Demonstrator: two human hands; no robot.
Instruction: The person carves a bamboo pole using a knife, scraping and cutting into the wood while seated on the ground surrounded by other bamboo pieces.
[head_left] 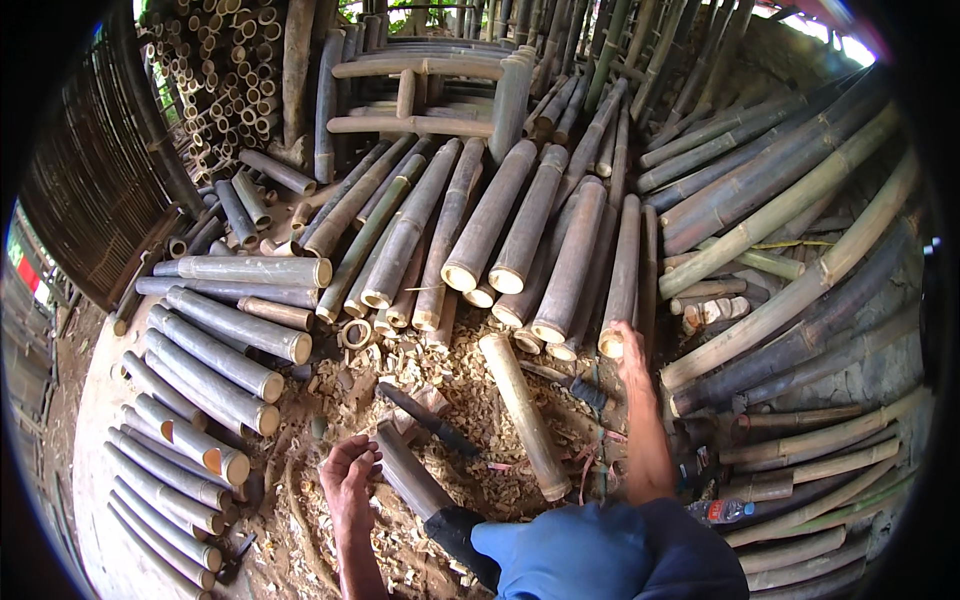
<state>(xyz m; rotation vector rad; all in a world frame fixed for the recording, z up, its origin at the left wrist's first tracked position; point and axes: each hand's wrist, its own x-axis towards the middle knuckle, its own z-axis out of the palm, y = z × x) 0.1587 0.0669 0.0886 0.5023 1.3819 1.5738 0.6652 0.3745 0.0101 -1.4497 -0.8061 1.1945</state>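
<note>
My right hand (628, 352) grips the near end of a bamboo pole (622, 260) that leans in the row in front of me. Lower on the left, my left hand (350, 478) is held over the ground, empty, its fingers loosely bent and apart. Beside it lies a grey bamboo piece (408, 468), its lower end hidden by black cloth. Between my hands rests a pale, scraped bamboo tube (524, 415) on the shavings. A dark, long-handled tool (430, 420) lies left of that tube. Another tool with a dark handle (588, 390) is near my right wrist.
Bamboo shavings (400, 370) cover the ground. Cut bamboo tubes (190, 430) lie in rows at left, and long bamboo poles (790, 200) are stacked at right. A bamboo frame (415, 68) stands behind. A plastic bottle (725, 511) lies near my right side.
</note>
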